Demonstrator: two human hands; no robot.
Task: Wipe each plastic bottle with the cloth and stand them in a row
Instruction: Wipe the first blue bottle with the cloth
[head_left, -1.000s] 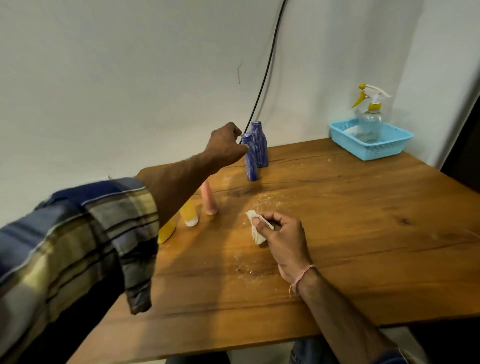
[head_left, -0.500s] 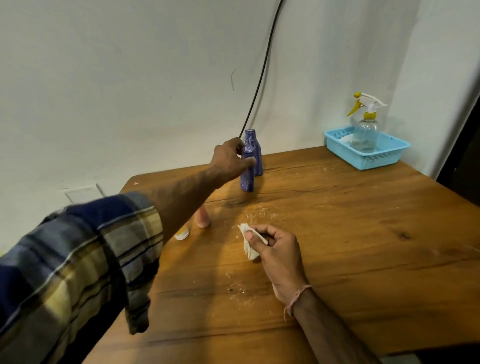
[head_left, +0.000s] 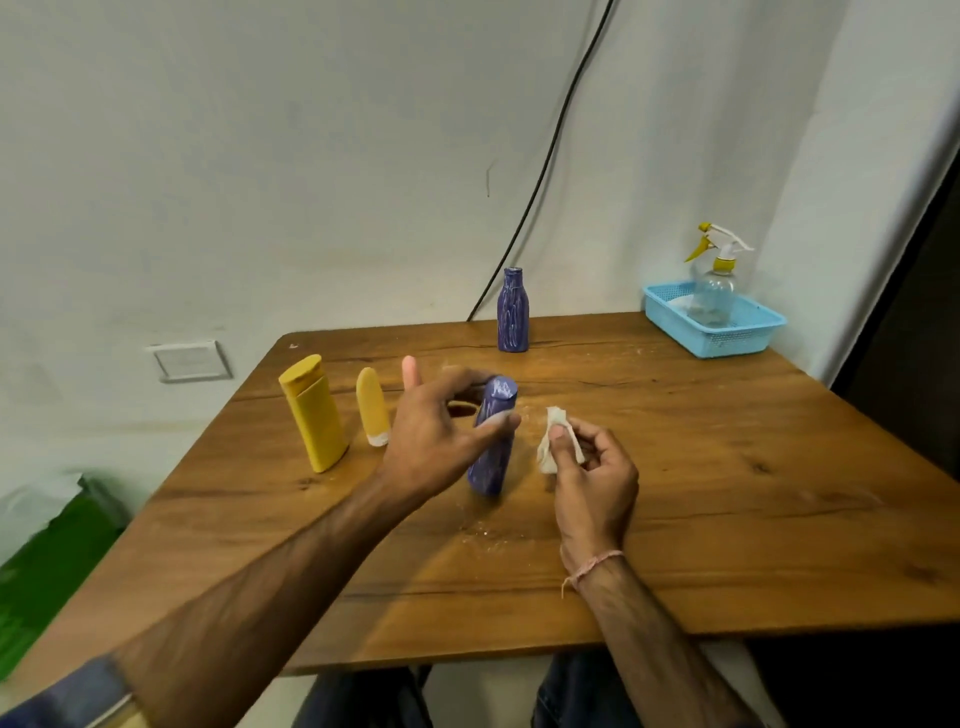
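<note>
My left hand grips a tall blue bottle near its top, holding it tilted over the middle of the wooden table. Just right of it my right hand pinches a small crumpled white cloth. A second, wider blue bottle stands upright alone at the far edge. On the left stand a large yellow bottle and a smaller yellow tube. A pink bottle is mostly hidden behind my left hand.
A light blue basket holding a clear spray bottle sits at the far right corner. A black cable runs down the wall behind the table. White dust marks the wood near my hands.
My left hand has carried the tall blue bottle from beside the other blue bottle at the back toward the middle, close to the cloth. The camera has tilted down and left.
</note>
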